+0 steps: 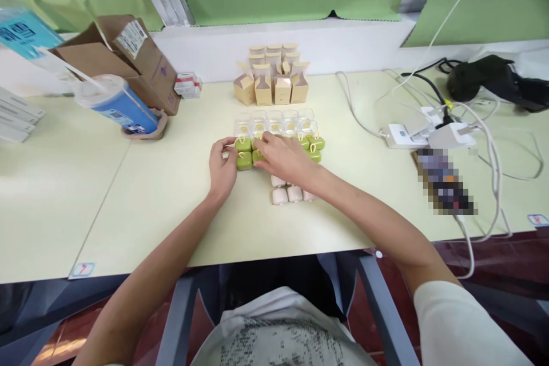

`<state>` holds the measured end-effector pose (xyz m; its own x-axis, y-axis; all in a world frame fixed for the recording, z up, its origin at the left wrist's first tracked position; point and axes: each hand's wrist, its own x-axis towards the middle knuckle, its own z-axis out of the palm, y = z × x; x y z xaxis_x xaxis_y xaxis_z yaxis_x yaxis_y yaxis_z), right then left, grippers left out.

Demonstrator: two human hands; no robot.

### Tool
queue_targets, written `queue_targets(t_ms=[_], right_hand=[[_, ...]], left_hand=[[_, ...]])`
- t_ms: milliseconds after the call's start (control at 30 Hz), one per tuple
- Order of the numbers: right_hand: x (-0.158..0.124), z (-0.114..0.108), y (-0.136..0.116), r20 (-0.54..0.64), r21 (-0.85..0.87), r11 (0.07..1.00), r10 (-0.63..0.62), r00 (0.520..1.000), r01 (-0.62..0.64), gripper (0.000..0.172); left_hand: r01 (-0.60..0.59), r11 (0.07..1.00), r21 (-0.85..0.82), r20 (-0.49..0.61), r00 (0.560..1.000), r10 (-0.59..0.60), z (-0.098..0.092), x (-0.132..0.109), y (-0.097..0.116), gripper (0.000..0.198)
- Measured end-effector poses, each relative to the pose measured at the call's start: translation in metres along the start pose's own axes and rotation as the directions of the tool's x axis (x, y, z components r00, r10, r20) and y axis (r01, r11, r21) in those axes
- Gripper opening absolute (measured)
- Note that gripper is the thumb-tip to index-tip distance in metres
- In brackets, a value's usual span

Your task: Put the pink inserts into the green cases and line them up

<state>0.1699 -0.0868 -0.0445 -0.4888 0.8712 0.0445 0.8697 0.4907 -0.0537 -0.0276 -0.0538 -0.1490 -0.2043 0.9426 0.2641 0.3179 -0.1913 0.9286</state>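
Several small green cases (244,160) lie in rows mid-table, with several pale pink cases (280,196) just in front of them. My left hand (222,168) curls against the left end of the green rows, thumb and fingers touching the leftmost cases. My right hand (285,159) lies over the middle of the green rows, fingers stretched flat on them and hiding some. Behind the green cases stands a row of clear plastic boxes (274,122). Farther back is a cluster of small tan cardboard boxes (271,78).
A blue cup with a lid (116,104) and open brown cartons (128,51) stand at the back left. White power adapters and cables (429,134) spread over the right side beside a black pouch (484,77). The table's front edge (274,257) runs close to my body.
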Motion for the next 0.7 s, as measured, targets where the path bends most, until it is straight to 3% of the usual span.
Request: queue_targets(t_ms=[133,333,500,700], right_hand=[[-0.003,-0.014,0.011,0.013,0.029,0.99,0.135,0.991,-0.135,0.036],[0.0,-0.013,0.027,0.241,0.035,0.98,0.181,0.953,-0.195,0.021],[0.004,-0.008,0.028,0.239,0.048,0.982,0.168,0.956,-0.185,0.022],[-0.008,-0.032,0.036,0.178,0.18,0.959,0.188,0.966,-0.22,0.015]], left_hand=[[0.02,1.0,0.013,-0.018,1.0,-0.02,0.001,0.003,-0.004,0.027],[-0.003,1.0,0.012,-0.022,1.0,0.003,0.001,0.002,-0.007,0.024],[-0.005,1.0,0.02,-0.054,0.999,0.006,0.003,0.002,-0.008,0.023],[-0.065,0.997,0.042,-0.119,0.99,0.07,0.001,-0.002,-0.006,0.017]])
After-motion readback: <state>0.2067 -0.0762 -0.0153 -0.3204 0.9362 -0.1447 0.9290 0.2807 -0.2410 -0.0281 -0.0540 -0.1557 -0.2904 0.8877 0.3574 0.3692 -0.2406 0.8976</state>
